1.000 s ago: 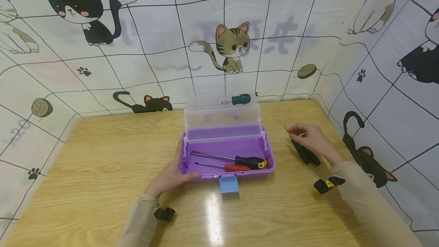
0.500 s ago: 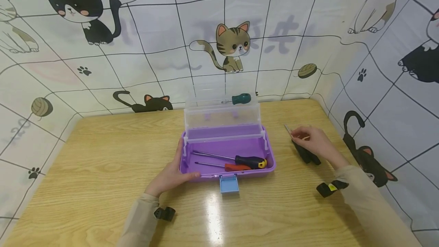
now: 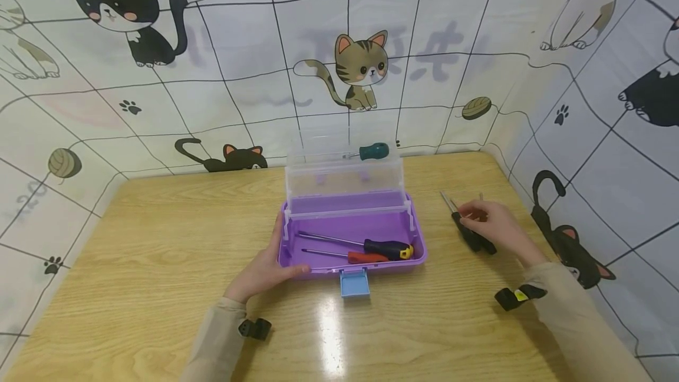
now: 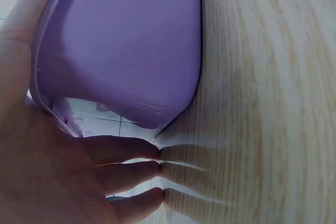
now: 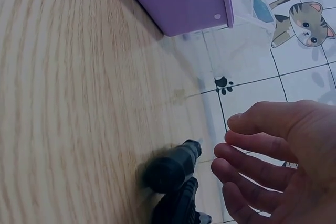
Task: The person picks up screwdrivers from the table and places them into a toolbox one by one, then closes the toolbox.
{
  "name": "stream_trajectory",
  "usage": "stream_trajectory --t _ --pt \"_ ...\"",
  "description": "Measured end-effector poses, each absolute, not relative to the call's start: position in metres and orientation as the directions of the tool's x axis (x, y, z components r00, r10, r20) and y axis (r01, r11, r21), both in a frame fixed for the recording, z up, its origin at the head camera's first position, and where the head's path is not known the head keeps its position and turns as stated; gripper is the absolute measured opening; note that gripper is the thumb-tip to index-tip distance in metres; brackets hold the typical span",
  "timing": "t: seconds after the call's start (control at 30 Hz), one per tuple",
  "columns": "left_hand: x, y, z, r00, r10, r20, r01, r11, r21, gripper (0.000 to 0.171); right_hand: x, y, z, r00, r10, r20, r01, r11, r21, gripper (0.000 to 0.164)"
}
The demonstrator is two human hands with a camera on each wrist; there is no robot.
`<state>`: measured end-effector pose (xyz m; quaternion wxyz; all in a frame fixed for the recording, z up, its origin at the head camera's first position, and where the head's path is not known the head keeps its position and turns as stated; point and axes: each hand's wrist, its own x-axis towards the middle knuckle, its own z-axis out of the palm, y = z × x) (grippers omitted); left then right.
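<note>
A purple toolbox [image 3: 347, 223] stands on the table, its clear lid [image 3: 345, 184] raised. Inside lie a black-and-yellow screwdriver [image 3: 387, 250] and a red-handled screwdriver [image 3: 366, 258]. My left hand [image 3: 260, 279] rests at the box's front left corner, thumb along the front rim. In the left wrist view several straight fingers [image 4: 131, 174] reach down to the tabletop beside the box. My right hand [image 3: 495, 223] hovers over two black-handled screwdrivers [image 3: 467, 234] right of the box. Its fingers bend loosely, with nothing between them, and the handles [image 5: 170, 166] lie apart from them in the right wrist view.
A small green-handled screwdriver [image 3: 373, 151] shows at the raised lid's upper part. The box's blue latch [image 3: 354, 283] hangs down in front. White cat-print sheeting [image 3: 244, 75] rises behind the wooden table [image 3: 175, 252] and on both sides.
My right hand has drawn back a little to the right, baring more of the black-handled screwdrivers' shafts. My left hand and the toolbox have stayed in place.
</note>
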<state>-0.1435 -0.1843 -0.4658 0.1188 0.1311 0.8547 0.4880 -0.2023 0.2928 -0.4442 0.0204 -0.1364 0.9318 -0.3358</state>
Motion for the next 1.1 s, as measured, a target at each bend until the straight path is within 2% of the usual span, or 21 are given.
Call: stream_trajectory --t 0.83,1.1 --pt "-0.143 -0.183 -0.464 -0.934 0.351 -0.07 0.112 0.471 0.875 0.123 -0.186 0.31 -0.46 -0.982 -0.187 -0.021 -0.144 0.818 -0.557 0.03" --pt "-0.143 -0.183 -0.465 -0.934 0.351 -0.059 0.122 0.472 0.873 0.122 -0.18 0.313 -0.467 -0.988 -0.155 0.016 -0.14 0.837 -0.529 0.033"
